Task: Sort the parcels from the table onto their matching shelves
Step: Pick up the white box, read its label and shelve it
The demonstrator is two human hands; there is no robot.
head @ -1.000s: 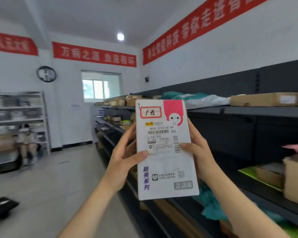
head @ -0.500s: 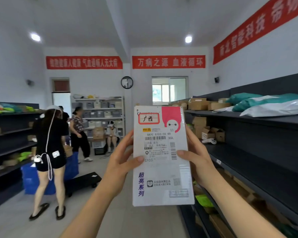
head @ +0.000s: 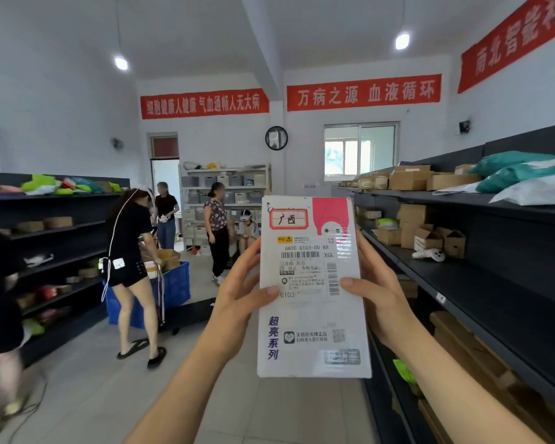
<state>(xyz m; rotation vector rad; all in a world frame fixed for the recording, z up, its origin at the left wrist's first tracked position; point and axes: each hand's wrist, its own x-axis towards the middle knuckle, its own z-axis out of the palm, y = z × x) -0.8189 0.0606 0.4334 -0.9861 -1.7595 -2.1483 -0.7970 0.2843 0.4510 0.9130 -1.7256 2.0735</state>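
- You are holding a white parcel (head: 314,286) upright in front of you, its printed face turned toward you, roughly in the middle of the aisle.
- Your left hand (head: 237,302) is gripping the parcel's left edge, thumb lying across the front near the "G103" print and the other fingers going behind it.
- Your right hand (head: 378,299) is clasping the right edge the same way, thumb pressing on the face just beside the barcode (head: 333,279), fingers wrapped around the back.
- The parcel is carrying a red-bordered handwritten tag (head: 288,219) near its top left, a pink panel (head: 332,216) at top right and a shipping label (head: 306,270) below them.
- Dark shelving (head: 481,283) is running along your right, with cardboard boxes (head: 430,238) on the middle level and teal and white mailer bags (head: 519,177) lying on the top level.
- Another dark shelf unit (head: 55,238) is standing on your left, holding colourful bags on top.
- A person in black (head: 130,251) is bending over a blue crate (head: 173,290) ahead on the left; other people are standing farther back near a white rack (head: 225,193).
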